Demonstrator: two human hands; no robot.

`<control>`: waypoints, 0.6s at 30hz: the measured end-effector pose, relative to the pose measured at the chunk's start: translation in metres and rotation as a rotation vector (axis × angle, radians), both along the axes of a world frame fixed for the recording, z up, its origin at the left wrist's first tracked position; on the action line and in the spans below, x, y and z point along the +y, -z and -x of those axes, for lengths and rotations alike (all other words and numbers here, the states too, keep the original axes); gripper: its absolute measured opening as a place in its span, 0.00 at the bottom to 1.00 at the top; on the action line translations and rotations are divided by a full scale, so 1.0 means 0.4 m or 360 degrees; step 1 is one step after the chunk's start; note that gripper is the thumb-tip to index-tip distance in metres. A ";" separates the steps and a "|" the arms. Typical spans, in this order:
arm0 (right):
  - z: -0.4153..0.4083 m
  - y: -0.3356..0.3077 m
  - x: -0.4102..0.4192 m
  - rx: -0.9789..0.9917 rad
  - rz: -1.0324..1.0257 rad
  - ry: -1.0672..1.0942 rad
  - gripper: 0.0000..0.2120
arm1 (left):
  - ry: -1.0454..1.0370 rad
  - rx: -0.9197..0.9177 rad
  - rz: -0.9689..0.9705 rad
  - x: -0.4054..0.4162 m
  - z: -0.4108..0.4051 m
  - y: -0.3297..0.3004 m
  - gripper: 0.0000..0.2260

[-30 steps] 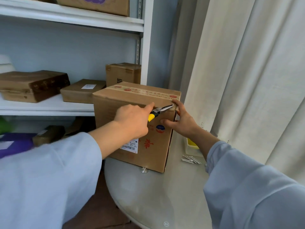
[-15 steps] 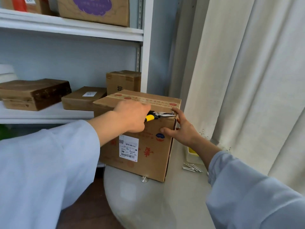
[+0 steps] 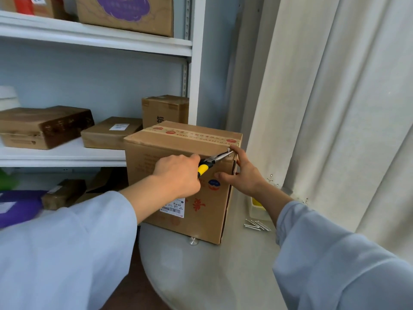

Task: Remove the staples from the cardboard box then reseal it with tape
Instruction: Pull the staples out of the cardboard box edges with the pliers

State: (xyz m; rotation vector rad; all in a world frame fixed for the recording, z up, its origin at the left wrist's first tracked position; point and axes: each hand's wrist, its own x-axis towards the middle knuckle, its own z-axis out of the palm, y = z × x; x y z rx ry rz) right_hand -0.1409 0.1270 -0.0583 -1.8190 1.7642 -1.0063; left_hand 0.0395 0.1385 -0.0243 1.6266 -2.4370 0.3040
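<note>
The left hand [image 3: 176, 175] is curled round the yellow grips of needle-nose pliers [image 3: 213, 161], whose tip sits at the top right front corner of the cardboard box [image 3: 178, 175], on what looks like a small metal fastener [image 3: 228, 150]; whether the tip has closed on it is too small to tell. The right hand [image 3: 244, 175] is spread against that same corner, thumb on the front face and fingers reaching up the edge, bracing the box.

The box stands upright on the round counter [image 3: 201, 276], its top seam taped. Corrugated board is light and stiff but crushes and tears at the edges, so it probably needs holding near the corner while the fastener is pulled straight out. Loose nails [image 3: 257, 225] lie on the counter just right of the box.
</note>
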 end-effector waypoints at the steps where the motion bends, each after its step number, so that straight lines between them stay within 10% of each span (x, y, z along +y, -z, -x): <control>1: 0.002 0.002 0.000 0.0001 0.0000 -0.0002 0.43 | -0.0013 -0.0034 0.0017 0.000 -0.002 -0.011 0.13; 18: -0.005 0.000 -0.009 -0.0008 0.0013 0.0028 0.43 | -0.0062 0.0208 -0.0019 0.013 0.014 0.032 0.11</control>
